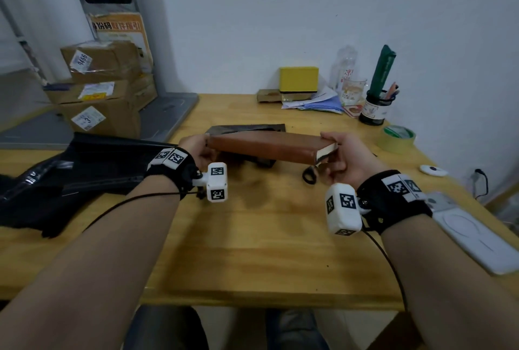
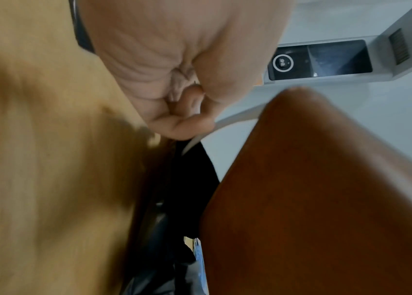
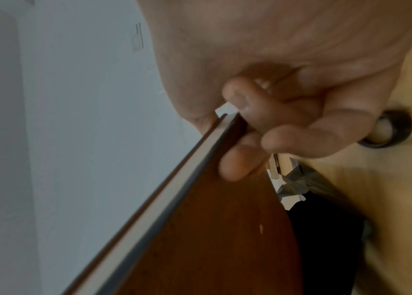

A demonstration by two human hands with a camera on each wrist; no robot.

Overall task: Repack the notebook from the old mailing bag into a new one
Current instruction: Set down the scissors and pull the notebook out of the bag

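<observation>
A brown notebook (image 1: pixel 266 144) hangs tilted above the wooden table (image 1: pixel 252 251). My right hand (image 1: pixel 337 159) grips its right end, thumb on top and fingers curled under the cover (image 3: pixel 212 239). A dark, flat mailing bag (image 1: pixel 247 127) lies just behind and under the notebook. At the notebook's left end, my left hand (image 1: pixel 196 150) has its fingers (image 2: pixel 182 119) curled tight where the black bag (image 2: pixel 189 179) begins. In the left wrist view a gap shows between that hand and the notebook (image 2: pixel 326 199). More black mailing bags (image 1: pixel 70 170) lie at the table's left.
Stacked cardboard boxes (image 1: pixel 104 83) stand at the back left. A yellow box (image 1: pixel 299 79), papers, a bottle and a pen holder (image 1: pixel 375 108) line the back wall. A tape roll (image 1: pixel 397 137), a black ring-shaped object (image 1: pixel 309 175) and a white device (image 1: pixel 477 237) lie at the right.
</observation>
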